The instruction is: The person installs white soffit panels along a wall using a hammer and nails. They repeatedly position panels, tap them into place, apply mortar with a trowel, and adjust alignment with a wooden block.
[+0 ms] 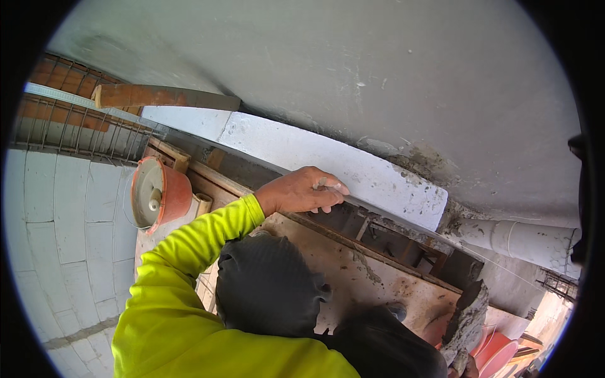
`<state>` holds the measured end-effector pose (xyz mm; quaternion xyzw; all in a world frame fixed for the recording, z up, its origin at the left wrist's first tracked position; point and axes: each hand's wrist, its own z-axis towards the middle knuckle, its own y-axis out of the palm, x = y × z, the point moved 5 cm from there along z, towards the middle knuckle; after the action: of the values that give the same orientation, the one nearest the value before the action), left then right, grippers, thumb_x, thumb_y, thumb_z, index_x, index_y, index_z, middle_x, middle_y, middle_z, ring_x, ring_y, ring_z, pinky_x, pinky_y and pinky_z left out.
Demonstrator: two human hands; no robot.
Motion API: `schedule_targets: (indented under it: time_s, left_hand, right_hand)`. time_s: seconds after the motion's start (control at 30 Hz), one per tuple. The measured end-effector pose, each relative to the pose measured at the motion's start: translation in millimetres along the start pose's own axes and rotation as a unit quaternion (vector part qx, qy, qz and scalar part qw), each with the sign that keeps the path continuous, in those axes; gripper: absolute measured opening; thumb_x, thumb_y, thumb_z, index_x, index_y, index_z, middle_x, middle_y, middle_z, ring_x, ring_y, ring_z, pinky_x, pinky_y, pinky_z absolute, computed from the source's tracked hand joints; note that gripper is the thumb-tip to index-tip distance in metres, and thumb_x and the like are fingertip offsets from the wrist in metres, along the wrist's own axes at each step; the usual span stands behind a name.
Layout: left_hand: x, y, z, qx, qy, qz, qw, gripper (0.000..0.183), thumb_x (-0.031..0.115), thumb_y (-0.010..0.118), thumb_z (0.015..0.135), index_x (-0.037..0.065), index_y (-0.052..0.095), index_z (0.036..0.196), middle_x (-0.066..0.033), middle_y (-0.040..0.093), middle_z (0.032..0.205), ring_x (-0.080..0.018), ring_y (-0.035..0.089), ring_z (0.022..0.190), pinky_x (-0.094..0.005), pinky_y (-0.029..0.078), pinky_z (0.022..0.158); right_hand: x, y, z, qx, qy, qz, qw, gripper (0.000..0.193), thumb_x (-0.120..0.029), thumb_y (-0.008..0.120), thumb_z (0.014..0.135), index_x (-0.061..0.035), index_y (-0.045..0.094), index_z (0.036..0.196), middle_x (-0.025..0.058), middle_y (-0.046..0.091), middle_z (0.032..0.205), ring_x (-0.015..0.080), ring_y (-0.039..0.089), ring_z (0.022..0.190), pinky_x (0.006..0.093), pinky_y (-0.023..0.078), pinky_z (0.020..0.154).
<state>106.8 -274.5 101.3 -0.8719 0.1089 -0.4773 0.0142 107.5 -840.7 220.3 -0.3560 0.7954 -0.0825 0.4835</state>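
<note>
A: Item one, left hand (301, 191)?

B: My fingers curl over the lower edge of the white block (328, 165), the grip closed on it, bracing it where it sits up under the ceiling (378, 69).

A: Item two, right hand?

B: Only a sliver shows at the lower right edge, so I cannot tell its grip; a mortar-loaded trowel (465, 324) stands just above it, tilted to keep the mortar on.

A: Sundries?

B: Orange bucket (157, 194) on the scaffold board (353, 271), within reach; white pipe (523, 242) right.

A bucket (157, 194) hangs left of the block (328, 165); a pipe (517, 240) lies right.
</note>
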Motion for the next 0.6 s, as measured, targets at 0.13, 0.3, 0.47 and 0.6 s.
schedule_targets:
  time_s: [0.13,0.3,0.47,0.6]
  left_hand:
    - [-78.8,-64.6,-68.4,0.368,0.033,-0.132,0.920,0.035,0.015,0.057,0.099,0.002,0.064,0.131,-0.0093,0.069,0.113,-0.0141,0.067,0.091,-0.0275,0.056,0.078]
    - [-121.9,-157.7,-121.6,0.695,0.068,-0.057,0.713,0.075,0.023,0.075,0.086,-0.003,0.043,0.148,-0.0192,0.054,0.136,-0.0252,0.059,0.119,-0.0387,0.052,0.096]
    - [-110.9,-223.4,-116.6,0.725,0.138,0.013,0.674,0.107,0.029,0.081,0.078,-0.010,0.019,0.155,-0.0297,0.035,0.151,-0.0372,0.038,0.142,-0.0443,0.034,0.117]
    - [-126.1,-248.3,-107.6,0.693,0.161,-0.043,0.701,0.115,0.034,0.083,0.074,-0.014,0.016,0.155,-0.0337,0.025,0.158,-0.0410,0.026,0.150,-0.0436,0.024,0.123]
  right_hand:
    - [-90.7,67.2,105.8,-0.170,-0.135,-0.006,0.976,0.043,-0.008,0.076,0.081,0.0045,0.062,0.119,0.0025,0.065,0.082,0.0075,0.056,0.064,0.0225,0.047,0.056]
    - [-202.6,175.6,181.6,-0.316,-0.079,-0.041,0.945,0.036,0.004,0.073,0.087,0.0028,0.063,0.121,0.0023,0.067,0.094,0.0072,0.059,0.076,0.0224,0.049,0.065]
    - [-279.1,276.9,205.2,-0.374,-0.100,-0.094,0.917,0.030,-0.003,0.073,0.092,0.0018,0.062,0.120,-0.0010,0.064,0.085,0.0035,0.056,0.067,0.0214,0.050,0.060]
    - [-306.8,320.9,207.6,-0.394,-0.087,-0.098,0.910,0.027,-0.005,0.072,0.094,0.0022,0.062,0.117,-0.0022,0.061,0.081,0.0036,0.056,0.065,0.0216,0.050,0.059]
